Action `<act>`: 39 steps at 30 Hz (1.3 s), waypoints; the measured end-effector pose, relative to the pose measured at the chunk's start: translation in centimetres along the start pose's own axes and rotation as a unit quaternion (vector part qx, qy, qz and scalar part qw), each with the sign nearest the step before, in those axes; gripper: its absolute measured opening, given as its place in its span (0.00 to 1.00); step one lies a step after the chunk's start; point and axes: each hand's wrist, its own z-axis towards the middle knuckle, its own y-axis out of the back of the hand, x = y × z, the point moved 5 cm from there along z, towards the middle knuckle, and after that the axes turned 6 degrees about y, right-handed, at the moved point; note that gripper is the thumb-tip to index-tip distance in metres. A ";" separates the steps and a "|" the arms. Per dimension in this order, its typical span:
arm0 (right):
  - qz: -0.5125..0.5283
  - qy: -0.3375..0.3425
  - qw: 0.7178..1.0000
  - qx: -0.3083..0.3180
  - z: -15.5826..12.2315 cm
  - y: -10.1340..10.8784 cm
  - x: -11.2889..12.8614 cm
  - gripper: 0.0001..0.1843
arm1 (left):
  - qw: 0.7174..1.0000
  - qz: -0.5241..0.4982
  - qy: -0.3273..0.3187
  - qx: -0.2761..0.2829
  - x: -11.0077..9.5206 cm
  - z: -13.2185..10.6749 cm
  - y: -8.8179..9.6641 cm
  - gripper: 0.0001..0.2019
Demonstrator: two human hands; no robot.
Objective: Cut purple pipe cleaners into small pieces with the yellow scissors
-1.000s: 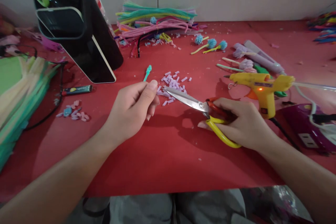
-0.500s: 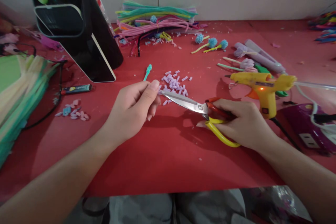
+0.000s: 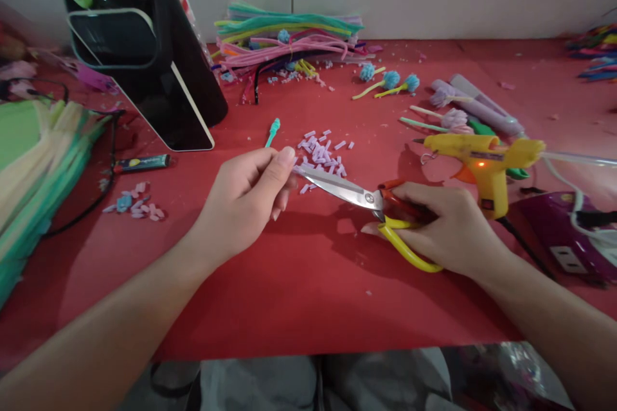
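Observation:
My left hand (image 3: pixel 248 196) is closed in a pinch on a lilac pipe cleaner piece (image 3: pixel 295 167), mostly hidden by the fingers. Gripped in my right hand (image 3: pixel 441 225) are scissors (image 3: pixel 344 190) with one red and one yellow handle. Their blades look nearly closed, with the tip at the lilac piece beside my left thumb. Just behind the tip lies a pile of short cut lilac pieces (image 3: pixel 322 153) on the red table (image 3: pixel 308 308). A teal stick with a knobbly top (image 3: pixel 274 131) lies beyond my left hand.
A yellow glue gun (image 3: pixel 486 164), its light lit, lies right of my right hand near a purple power strip (image 3: pixel 559 231). A black bottle (image 3: pixel 193 70) and a phone (image 3: pixel 178 115) stand at left. Pipe cleaners (image 3: pixel 289 26) and blue pompom stems (image 3: pixel 391 80) lie behind.

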 end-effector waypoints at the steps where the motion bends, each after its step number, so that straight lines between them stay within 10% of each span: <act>1: -0.001 0.003 1.000 -0.002 0.0 0.0 0.0 0.30 | 1.000 0.003 0.000 0.000 0.0 0.0 0.0 0.20; 39: 0.012 -0.004 1.000 -0.004 0.1 0.1 -0.1 0.32 | 1.000 0.010 -0.030 0.002 0.0 -0.1 0.2 0.16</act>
